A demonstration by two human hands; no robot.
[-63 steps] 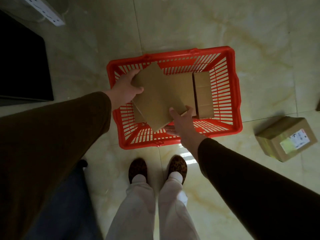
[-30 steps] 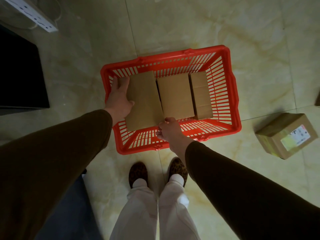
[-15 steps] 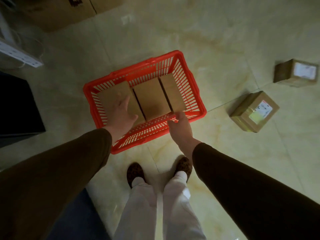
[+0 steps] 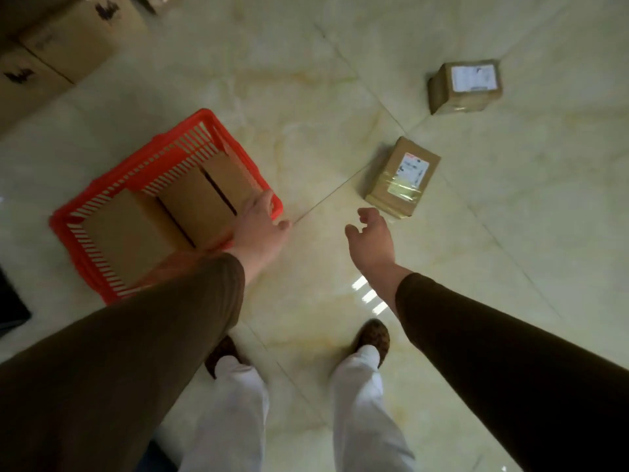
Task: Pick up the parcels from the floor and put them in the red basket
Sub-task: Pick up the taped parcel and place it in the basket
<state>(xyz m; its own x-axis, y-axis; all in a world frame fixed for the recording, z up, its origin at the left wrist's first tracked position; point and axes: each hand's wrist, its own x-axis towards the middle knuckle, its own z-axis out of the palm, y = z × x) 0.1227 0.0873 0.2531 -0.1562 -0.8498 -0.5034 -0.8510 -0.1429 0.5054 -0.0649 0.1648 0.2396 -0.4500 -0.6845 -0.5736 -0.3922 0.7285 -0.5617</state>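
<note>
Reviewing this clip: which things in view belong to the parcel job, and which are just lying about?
Job: red basket holding three parcels; nearer labelled parcel and farther labelled parcel on the floor; left hand, right hand, both empty.
Lying about: large cartons, top left.
</note>
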